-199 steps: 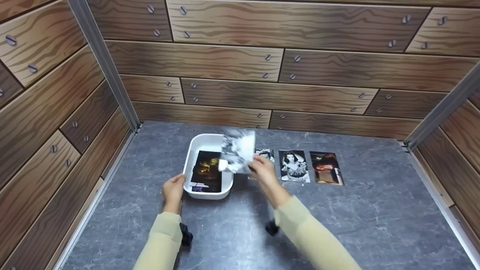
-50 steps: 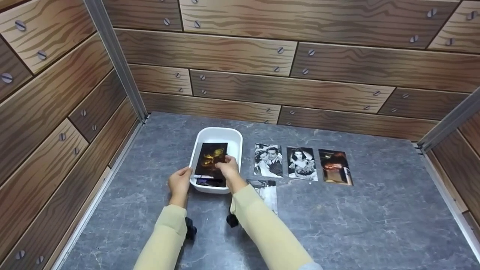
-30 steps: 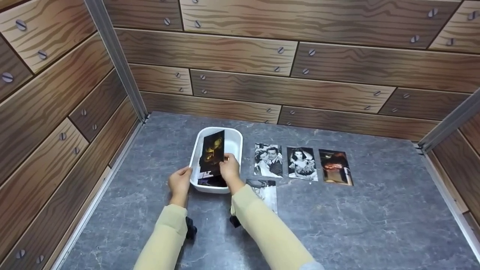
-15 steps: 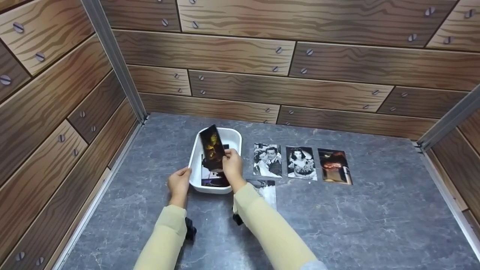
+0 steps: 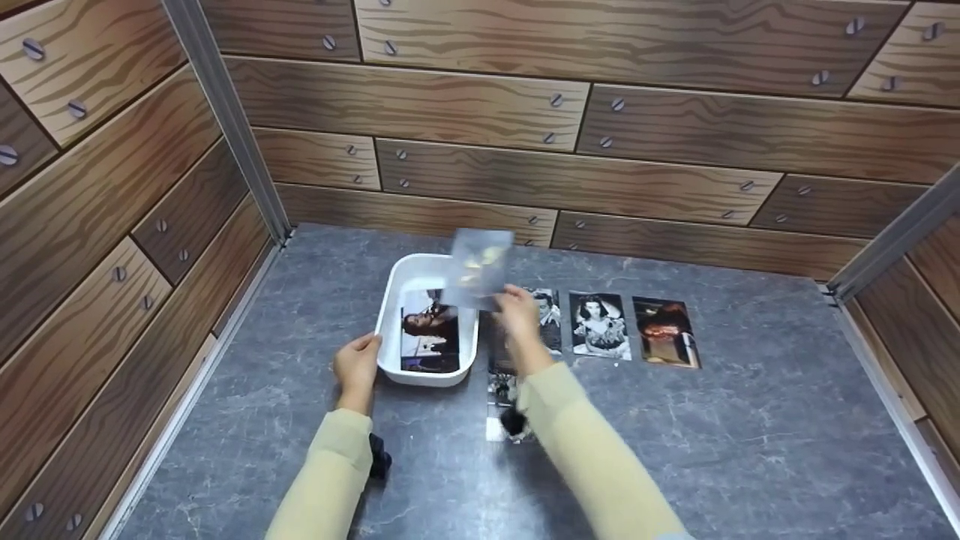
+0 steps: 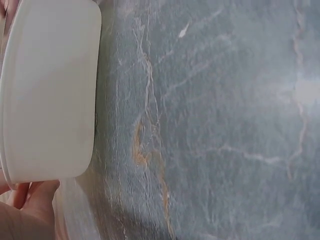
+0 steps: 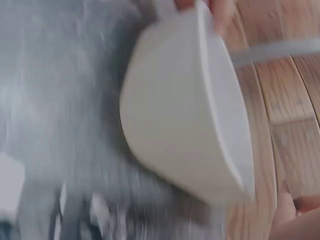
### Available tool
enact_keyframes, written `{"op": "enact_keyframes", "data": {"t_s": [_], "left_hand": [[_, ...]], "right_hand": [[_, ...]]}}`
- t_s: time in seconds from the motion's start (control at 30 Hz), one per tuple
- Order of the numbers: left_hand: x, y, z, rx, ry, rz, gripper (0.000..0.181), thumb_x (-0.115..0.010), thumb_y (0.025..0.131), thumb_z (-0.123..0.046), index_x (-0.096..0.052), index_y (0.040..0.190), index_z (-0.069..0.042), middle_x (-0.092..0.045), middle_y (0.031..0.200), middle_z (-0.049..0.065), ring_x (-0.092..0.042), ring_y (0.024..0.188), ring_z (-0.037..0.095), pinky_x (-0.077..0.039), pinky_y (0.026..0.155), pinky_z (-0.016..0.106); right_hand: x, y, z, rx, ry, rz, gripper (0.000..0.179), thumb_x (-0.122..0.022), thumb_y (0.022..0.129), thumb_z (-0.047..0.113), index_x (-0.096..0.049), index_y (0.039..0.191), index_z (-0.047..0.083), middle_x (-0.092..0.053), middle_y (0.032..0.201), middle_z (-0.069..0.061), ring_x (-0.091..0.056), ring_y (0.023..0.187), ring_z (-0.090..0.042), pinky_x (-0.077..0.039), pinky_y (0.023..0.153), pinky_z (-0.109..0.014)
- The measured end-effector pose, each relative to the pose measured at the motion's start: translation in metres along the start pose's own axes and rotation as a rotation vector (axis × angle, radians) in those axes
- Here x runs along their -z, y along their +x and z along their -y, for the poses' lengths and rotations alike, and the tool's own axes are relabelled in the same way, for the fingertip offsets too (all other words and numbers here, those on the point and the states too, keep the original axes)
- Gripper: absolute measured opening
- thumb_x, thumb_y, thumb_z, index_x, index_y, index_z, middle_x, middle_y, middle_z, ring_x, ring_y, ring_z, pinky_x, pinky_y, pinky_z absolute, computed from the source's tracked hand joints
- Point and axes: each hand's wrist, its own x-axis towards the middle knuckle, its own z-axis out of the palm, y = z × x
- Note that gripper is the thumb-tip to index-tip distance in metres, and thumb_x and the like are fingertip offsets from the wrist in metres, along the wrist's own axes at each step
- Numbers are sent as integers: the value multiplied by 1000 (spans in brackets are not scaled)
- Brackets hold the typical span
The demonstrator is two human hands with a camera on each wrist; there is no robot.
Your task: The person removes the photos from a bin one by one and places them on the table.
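My left hand [image 5: 355,369] grips the left rim of a white plastic tray [image 5: 387,315]; in the left wrist view its fingers [image 6: 37,200] meet the tray's edge. My right hand [image 5: 519,322] pinches a photo print [image 5: 480,266] by its lower right corner. Motion blurs that print, which shows yellow patches and glare above the tray's right rim. Inside the tray lies another photo [image 5: 430,337], with a long-haired figure. In the right wrist view the right hand [image 7: 297,220] shows only at the lower right corner, and the print is out of sight.
Right of the tray, a black-and-white couple photo [image 5: 550,319] is partly covered by my right hand. Beside it lie a black-and-white portrait [image 5: 600,324] and a dark fiery photo [image 5: 666,331]. Another photo [image 5: 501,390] lies nearer, partly behind my right wrist. Wood-patterned walls [image 5: 450,172] enclose the table.
A black-and-white print went from my right hand to the table's near row. My right hand then picked the dark yellow photo from the tray and moved it right, uncovering the photo below.
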Motion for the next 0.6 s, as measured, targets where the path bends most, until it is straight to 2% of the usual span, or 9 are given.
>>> {"op": "enact_keyframes", "data": {"t_s": [0.07, 0.2, 0.27, 0.33, 0.37, 0.5, 0.57, 0.6], "left_hand": [[0, 0, 1, 3, 5, -3, 33, -64, 90, -19, -69, 113, 4, -67, 118, 20, -60, 115, 34, -45, 102, 42], [0, -1, 2, 18, 8, -1, 33, -63, 90, -19, -69, 114, 4, -67, 119, 20, -60, 116, 34, -45, 102, 42], [0, -2, 2, 26, 12, 8, 33, -63, 91, -19, -69, 115, 3, -66, 120, 20, -59, 116, 34, -45, 103, 42], [0, -2, 1, 29, 6, 17, 34, -62, 91, -19, -68, 116, 3, -65, 121, 20, -59, 117, 34, -45, 103, 42], [0, -2, 1, 29, 3, 20, 34, -62, 92, -19, -68, 116, 3, -65, 122, 20, -58, 118, 34, -45, 103, 42], [1, -2, 0, 25, -25, 28, 34, -61, 93, -19, -67, 118, 3, -64, 124, 21, -58, 119, 34, -46, 103, 42], [1, -3, 0, 27, -22, 28, 35, -61, 93, -20, -67, 119, 2, -64, 124, 21, -58, 119, 34, -45, 103, 43], [1, -3, 0, 29, -23, 28, 35, -61, 93, -20, -67, 118, 2, -64, 124, 20, -58, 119, 34, -45, 103, 43]], "right_hand": [[29, 23, -8, -37, 28, -18, 44, -68, 84, 4, -58, 126, 0, -63, 117, -18, -66, 82, -22, -60, 69, -36], [101, 71, -39, -59, 99, -21, 46, -76, 78, 10, -64, 122, 8, -61, 117, -10, -65, 84, -18, -60, 66, -32], [130, 70, -35, -74, 121, -29, 43, -77, 76, 10, -67, 118, 10, -62, 117, -7, -63, 91, -16, -60, 72, -31], [151, 48, -16, -70, 161, -8, 41, -75, 79, 7, -66, 119, 7, -63, 117, -9, -63, 95, -17, -60, 75, -31], [156, 29, 1, -81, 153, -17, 41, -72, 81, 5, -64, 122, 4, -62, 116, -10, -63, 96, -17, -59, 77, -30], [159, -70, 78, -114, 67, -25, 46, -58, 89, 1, -48, 133, -9, -62, 106, -8, -62, 85, -8, -57, 75, -22], [160, -112, 104, -142, 12, -42, 48, -53, 91, -1, -40, 136, -13, -59, 98, -2, -59, 78, -2, -55, 72, -17], [164, -127, 110, -150, 9, -35, 47, -52, 92, -1, -39, 136, -14, -58, 94, 1, -58, 75, 0, -55, 71, -16]]}}
